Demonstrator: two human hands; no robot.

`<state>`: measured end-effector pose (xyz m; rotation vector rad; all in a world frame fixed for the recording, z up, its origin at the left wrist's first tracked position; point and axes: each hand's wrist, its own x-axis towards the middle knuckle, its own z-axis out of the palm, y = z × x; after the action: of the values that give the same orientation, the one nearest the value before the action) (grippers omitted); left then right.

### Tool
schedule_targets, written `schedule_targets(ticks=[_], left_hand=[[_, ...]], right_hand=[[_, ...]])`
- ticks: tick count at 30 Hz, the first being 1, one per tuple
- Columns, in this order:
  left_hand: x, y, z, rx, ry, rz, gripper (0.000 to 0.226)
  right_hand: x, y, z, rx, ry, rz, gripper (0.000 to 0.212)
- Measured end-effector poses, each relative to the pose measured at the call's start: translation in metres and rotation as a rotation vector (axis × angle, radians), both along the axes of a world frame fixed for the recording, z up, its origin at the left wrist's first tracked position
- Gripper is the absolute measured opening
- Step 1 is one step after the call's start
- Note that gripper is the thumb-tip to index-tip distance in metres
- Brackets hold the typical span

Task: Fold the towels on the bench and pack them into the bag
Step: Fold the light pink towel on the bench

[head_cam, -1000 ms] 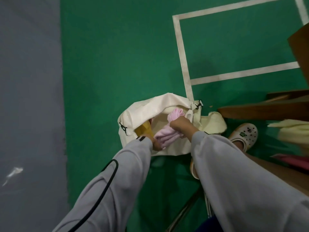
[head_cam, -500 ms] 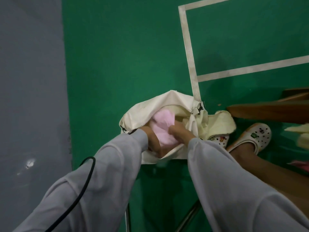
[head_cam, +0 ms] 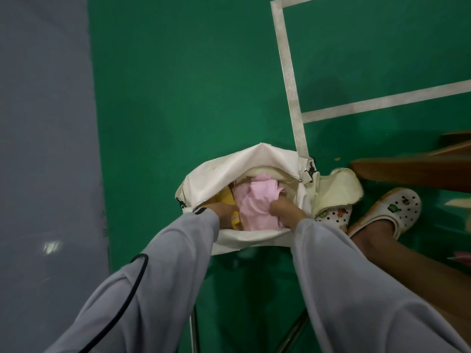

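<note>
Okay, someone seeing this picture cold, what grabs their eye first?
The pale pink towel bunched in the open cream bag at centre, the right hand gripping it, the left hand at the bag's mouth. Then the white lines on the green floor above, and charm-studded clogs at right.

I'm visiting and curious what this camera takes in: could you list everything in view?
floor: green, grey strip at left
court lines: white, on the floor
bag: one, cream, zip open, mid-view
pink towel: one, pink, inside the bag
yellow towel: one, yellow, in the bag, left of the pink towel
bench: one, brown wood, right edge
clogs: two, white with charms, right of the bag
cable: one, black, over the left sleeve
left hand: one, at the bag's near rim, fingers hidden
right hand: one, fingers curled into the pink towel
</note>
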<state>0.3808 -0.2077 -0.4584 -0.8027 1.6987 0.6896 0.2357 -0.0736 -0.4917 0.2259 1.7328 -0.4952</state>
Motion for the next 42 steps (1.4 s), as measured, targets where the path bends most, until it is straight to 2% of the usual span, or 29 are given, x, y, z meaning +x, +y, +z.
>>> schedule_targets(ticks=[1,3,5,7,9,10,12,14,16,17,18,21,23,25,27,28,31,33,35,37,39,42], left_hand=[[-0.003,0.003,-0.005,0.025,0.0,0.002,0.063],[-0.012,0.01,-0.017,0.076,0.052,0.207,0.053],[-0.022,0.016,-0.026,0.187,0.115,0.597,0.045],[-0.027,0.021,-0.031,0.207,0.127,0.992,0.029],[-0.023,0.026,-0.034,0.229,0.094,1.244,0.022],[-0.022,0.027,-0.034,0.27,0.098,1.342,0.03],[-0.02,0.026,-0.034,0.386,0.161,1.479,0.052],[-0.016,0.026,-0.034,0.505,0.213,1.556,0.054],[-0.011,0.027,-0.03,0.558,0.217,1.543,0.041],[-0.008,0.027,-0.029,0.541,0.229,1.542,0.042],[-0.005,0.028,-0.034,0.445,0.238,1.529,0.051],[-0.004,0.034,-0.05,-0.002,0.298,1.47,0.083],[-0.007,0.042,-0.058,-0.295,0.359,1.311,0.078],[-0.007,0.047,-0.056,-0.48,0.406,1.103,0.069],[0.0,0.047,-0.056,-0.516,0.421,1.044,0.069],[0.005,0.045,-0.059,-0.467,0.415,1.082,0.077],[0.012,0.04,-0.064,-0.294,0.364,1.236,0.108],[0.008,0.036,-0.071,-0.162,0.28,1.337,0.105],[0.005,0.033,-0.077,-0.074,0.228,1.363,0.097],[0.005,0.036,-0.082,-0.177,0.268,1.28,0.093],[0.006,0.042,-0.082,-0.381,0.291,1.11,0.087],[0.01,0.055,-0.08,-0.532,0.269,0.863,0.107]], right_hand=[[-0.001,0.0,-0.003,-0.056,-0.042,-0.043,0.034],[-0.003,0.0,-0.021,-0.124,-0.066,-0.095,0.047],[-0.003,-0.002,-0.027,-0.166,-0.109,-0.183,0.06],[-0.004,-0.002,-0.019,-0.21,-0.169,-0.335,0.07],[-0.007,0.005,-0.017,-0.208,-0.162,-0.422,0.052],[-0.01,0.009,-0.012,-0.191,-0.16,-0.443,0.044],[-0.012,0.014,-0.018,-0.177,-0.164,-0.444,0.046],[-0.011,0.01,-0.019,-0.162,-0.169,-0.359,0.045],[-0.006,0.0,-0.017,-0.1,-0.144,-0.184,0.024],[-0.003,-0.003,-0.021,-0.076,-0.076,-0.128,0.019],[-0.002,-0.004,-0.024,-0.059,-0.001,-0.09,0.022],[0.004,-0.002,-0.038,-0.006,0.183,-0.087,0.044],[0.009,0.001,-0.04,0.05,0.182,0.006,0.059],[0.012,0.003,-0.043,-0.013,0.134,0.141,0.077],[0.013,0.001,-0.044,-0.079,0.102,0.205,0.089],[0.014,0.0,-0.044,-0.09,0.105,0.193,0.089],[0.014,-0.004,-0.045,-0.104,0.126,0.203,0.073],[0.012,-0.003,-0.048,-0.11,0.044,0.252,0.062],[0.01,0.002,-0.055,-0.093,-0.066,0.287,0.067],[0.006,0.005,-0.065,-0.117,-0.138,0.278,0.068],[0.004,0.0,-0.053,-0.127,-0.126,0.301,0.058],[0.006,-0.005,-0.041,-0.107,0.125,0.603,0.04]])
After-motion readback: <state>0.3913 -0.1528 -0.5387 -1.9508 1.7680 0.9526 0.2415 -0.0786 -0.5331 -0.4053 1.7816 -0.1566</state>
